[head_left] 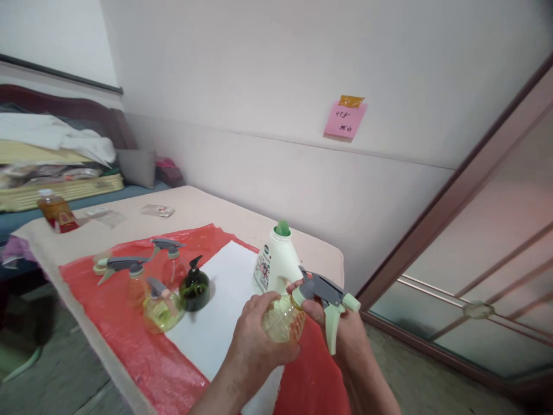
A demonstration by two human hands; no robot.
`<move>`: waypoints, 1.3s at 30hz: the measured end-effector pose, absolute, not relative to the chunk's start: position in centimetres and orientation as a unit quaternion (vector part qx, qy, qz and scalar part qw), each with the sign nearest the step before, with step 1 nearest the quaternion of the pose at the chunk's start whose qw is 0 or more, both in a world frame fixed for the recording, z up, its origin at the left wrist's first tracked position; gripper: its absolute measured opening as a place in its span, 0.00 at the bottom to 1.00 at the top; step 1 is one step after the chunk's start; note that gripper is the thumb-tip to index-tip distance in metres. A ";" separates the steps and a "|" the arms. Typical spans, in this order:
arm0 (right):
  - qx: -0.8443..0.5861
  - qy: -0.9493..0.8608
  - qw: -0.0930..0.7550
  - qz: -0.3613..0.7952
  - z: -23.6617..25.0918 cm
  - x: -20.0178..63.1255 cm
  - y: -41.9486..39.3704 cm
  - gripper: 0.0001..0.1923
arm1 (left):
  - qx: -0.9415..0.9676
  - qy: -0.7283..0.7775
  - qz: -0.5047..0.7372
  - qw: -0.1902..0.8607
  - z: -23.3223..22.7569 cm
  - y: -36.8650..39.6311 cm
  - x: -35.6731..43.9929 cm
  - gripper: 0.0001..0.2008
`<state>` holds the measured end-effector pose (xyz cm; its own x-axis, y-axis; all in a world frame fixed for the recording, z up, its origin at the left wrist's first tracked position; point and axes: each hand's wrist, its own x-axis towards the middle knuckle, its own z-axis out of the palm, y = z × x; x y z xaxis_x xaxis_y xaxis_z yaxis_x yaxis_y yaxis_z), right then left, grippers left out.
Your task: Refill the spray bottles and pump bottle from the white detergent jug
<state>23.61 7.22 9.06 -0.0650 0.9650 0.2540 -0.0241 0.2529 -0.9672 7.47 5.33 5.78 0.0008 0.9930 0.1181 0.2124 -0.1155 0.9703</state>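
My left hand (259, 331) is wrapped round the clear yellowish body of a spray bottle (283, 323), held up over the near right part of the table. At its neck, my right hand (319, 308) grips the grey and pale green spray head (324, 291), whose nozzle points right. The head sits on the bottle's neck; whether it is screwed tight I cannot tell. Just behind my hands stands a white detergent bottle (274, 259) with a green cap. To the left are a dark green pump bottle (194, 290), a yellow spray bottle (158, 314) and two reddish-looking spray bottles (174, 271).
Red plastic sheeting (125, 351) and a white sheet (224, 288) cover the table (194, 207). A bottle of amber liquid (57, 212) and small clear packets (158, 210) lie at the far left. The wall (276, 161) borders the back; a glazed door (475, 288) stands right.
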 end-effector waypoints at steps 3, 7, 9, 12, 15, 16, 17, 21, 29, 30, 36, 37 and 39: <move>-0.388 -0.588 0.530 0.471 8.8 24.7 7.2 0.18 | 0.586 0.504 0.444 0.452 5.7 5.2 7.4 0.34; -0.332 -0.601 0.512 0.516 9.0 25.7 6.8 0.20 | 0.570 0.406 0.422 0.576 5.9 4.9 7.4 0.35; -0.338 -0.578 0.527 0.523 9.2 25.2 6.7 0.20 | 0.557 0.413 0.424 0.583 6.2 4.7 7.6 0.34; -0.366 -0.519 0.583 0.507 9.2 23.2 6.9 0.20 | 0.534 0.489 0.447 0.524 6.9 4.6 8.1 0.33; -0.365 -0.472 0.629 0.499 8.8 20.9 7.1 0.17 | 0.513 0.509 0.467 0.510 7.4 4.7 8.5 0.32; -0.362 -0.460 0.638 0.501 8.7 20.4 7.1 0.16 | 0.508 0.507 0.468 0.516 7.5 4.7 8.6 0.32; -0.360 -0.449 0.645 0.503 8.5 20.0 7.1 0.16 | 0.505 0.505 0.467 0.522 7.6 4.7 8.6 0.32; -0.332 -0.433 0.633 0.550 8.2 20.2 6.9 0.18 | 0.508 0.478 0.467 0.544 7.6 5.0 8.6 0.30; -0.273 -0.395 0.555 0.679 9.1 21.5 7.0 0.22 | 0.533 0.446 0.443 0.567 6.8 5.8 8.3 0.27; -0.280 -0.397 0.558 0.673 9.0 21.4 7.1 0.22 | 0.525 0.454 0.455 0.558 6.6 5.7 8.4 0.28; -0.312 -0.388 0.609 0.617 8.4 20.3 7.0 0.17 | 0.517 0.547 0.466 0.466 6.6 5.2 8.5 0.30; -0.313 -0.391 0.612 0.612 8.4 20.3 6.9 0.17 | 0.519 0.551 0.463 0.461 6.7 5.3 8.5 0.31; -0.299 -0.395 0.609 0.619 8.5 20.4 6.9 0.19 | 0.524 0.550 0.462 0.457 6.7 5.4 8.5 0.31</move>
<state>20.43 6.89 8.45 -0.0787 0.9907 0.1108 -0.5185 0.0542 -0.8533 8.48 5.37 6.73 -0.0317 0.9993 -0.0178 0.1537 0.0225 0.9879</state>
